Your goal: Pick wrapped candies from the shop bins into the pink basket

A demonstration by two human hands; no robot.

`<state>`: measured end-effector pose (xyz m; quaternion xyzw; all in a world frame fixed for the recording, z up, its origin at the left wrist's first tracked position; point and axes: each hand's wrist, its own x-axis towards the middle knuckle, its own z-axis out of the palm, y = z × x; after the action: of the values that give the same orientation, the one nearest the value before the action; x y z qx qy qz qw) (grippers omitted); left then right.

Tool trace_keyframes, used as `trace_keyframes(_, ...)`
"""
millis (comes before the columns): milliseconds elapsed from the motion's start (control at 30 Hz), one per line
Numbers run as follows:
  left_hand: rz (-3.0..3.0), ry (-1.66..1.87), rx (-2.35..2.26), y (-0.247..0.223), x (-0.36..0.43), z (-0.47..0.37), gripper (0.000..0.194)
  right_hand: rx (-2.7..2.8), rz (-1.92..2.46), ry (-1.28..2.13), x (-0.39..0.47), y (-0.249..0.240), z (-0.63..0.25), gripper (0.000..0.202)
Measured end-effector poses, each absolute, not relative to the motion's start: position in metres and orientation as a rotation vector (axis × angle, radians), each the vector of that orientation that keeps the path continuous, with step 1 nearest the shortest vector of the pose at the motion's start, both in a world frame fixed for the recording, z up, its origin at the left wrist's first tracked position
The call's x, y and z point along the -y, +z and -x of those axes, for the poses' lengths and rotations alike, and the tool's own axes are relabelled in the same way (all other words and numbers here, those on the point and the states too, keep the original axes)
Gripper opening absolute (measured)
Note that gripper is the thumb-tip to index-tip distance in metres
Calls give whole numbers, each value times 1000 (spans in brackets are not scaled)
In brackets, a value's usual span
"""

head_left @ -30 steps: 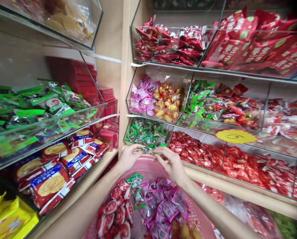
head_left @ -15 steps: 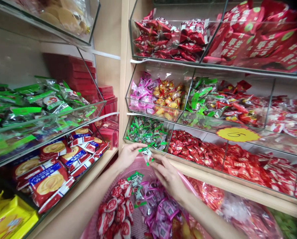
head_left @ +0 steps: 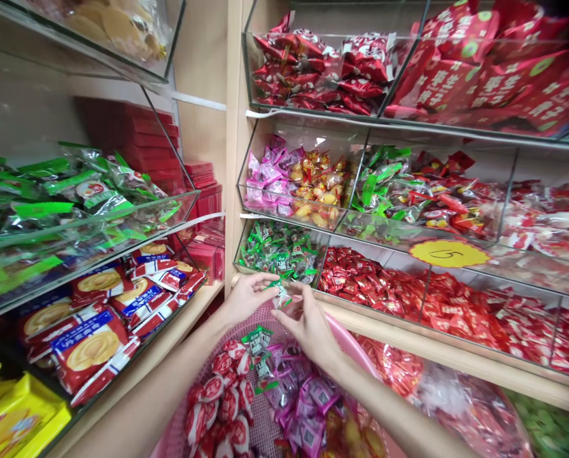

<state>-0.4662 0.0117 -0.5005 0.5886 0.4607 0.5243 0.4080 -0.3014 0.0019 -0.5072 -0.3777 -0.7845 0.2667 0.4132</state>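
Head view: the left hand [head_left: 245,300] pinches a small green-and-clear packet [head_left: 280,292] between thumb and fingers, while the right hand [head_left: 313,323], its thumb and fingers slightly parted, meets the packet's right side, though whether it grips cannot be told. The packet is held above the far rim of a pink basket [head_left: 349,340], just in front of the bin of green sweets [head_left: 279,248]; inside the basket lie red-and-white sweets [head_left: 230,388] at left, two green packets [head_left: 258,343] toward the far side, and purple sweets [head_left: 310,413] at right. Red sweets [head_left: 361,280] fill the bin beside the green ones, below a yellow tag [head_left: 449,253].
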Motion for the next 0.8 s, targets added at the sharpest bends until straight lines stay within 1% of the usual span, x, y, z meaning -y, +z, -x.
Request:
trace_keyframes(67,-1548,1303,-1163,-500,-11,466,33,2037,1029,610,-5,-505,305,43)
trace_keyframes(200,-1622,1255,-1122,-501,-10,466,36,2123,1177,503,-9,-502,309,20)
trace_keyframes(267,-1598,1262,-1116,-502,-11,466,35,2135,1256,522,-9,-504,310,15)
trace_keyframes(400,-1470,1330,-1118,-502,-13,468,34,2169,1349,560,-7,-514,308,17)
trace_keyframes(500,-1458,1344,-1116,-500,-12,469,34,2233,1375,562,-4,-522,305,15)
trace_keyframes(667,-1452,1320,-1107,-497,-10,467,32,2391,1548,377,5,-526,311,16)
trace_keyframes(800,-1462,1323,-1125,-497,-10,466,31,2524,1578,241,12,-527,320,26)
